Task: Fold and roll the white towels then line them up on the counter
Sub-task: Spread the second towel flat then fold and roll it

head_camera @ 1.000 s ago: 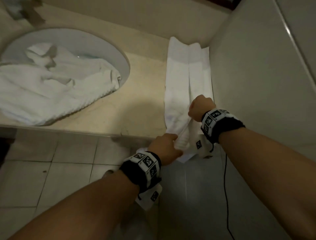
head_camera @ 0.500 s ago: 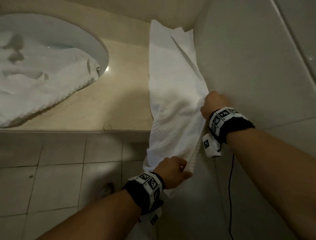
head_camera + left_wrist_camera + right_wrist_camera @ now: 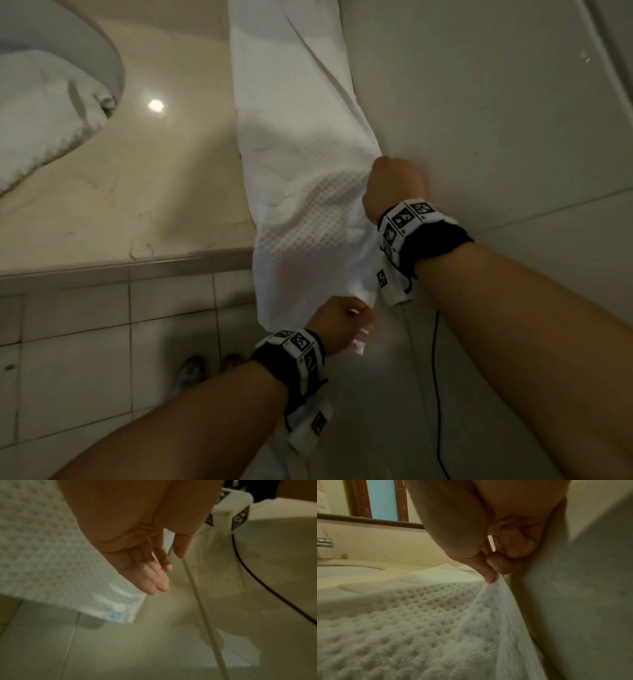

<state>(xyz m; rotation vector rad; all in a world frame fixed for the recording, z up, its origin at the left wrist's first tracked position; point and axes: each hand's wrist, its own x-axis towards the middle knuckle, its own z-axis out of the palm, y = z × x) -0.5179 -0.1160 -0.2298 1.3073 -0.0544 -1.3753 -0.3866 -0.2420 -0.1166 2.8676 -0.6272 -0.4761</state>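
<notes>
A long folded white towel (image 3: 301, 205) lies along the counter (image 3: 154, 192) by the right wall, its near end hanging over the front edge. My right hand (image 3: 394, 185) pinches the towel's right edge between thumb and forefinger (image 3: 489, 577), lifting it slightly off the waffle-textured towel (image 3: 402, 628). My left hand (image 3: 342, 322) is at the hanging end's lower right corner. The left wrist view shows the left hand (image 3: 164, 574) with straight fingers, holding nothing, next to the towel (image 3: 42, 547). Whether the fingers touch the cloth is hidden.
A second white towel (image 3: 41, 113) lies bunched in the round sink (image 3: 106, 58) at the left. A wall (image 3: 479, 120) stands right beside the towel. A faucet (image 3: 323, 543) is at the back left. A black cable (image 3: 435, 377) hangs near my right arm, over a tiled floor.
My left hand has let go of the towel's hanging end and straightened its fingers. The right hand keeps its pinch on the right edge. The view has shifted closer and to the right.
</notes>
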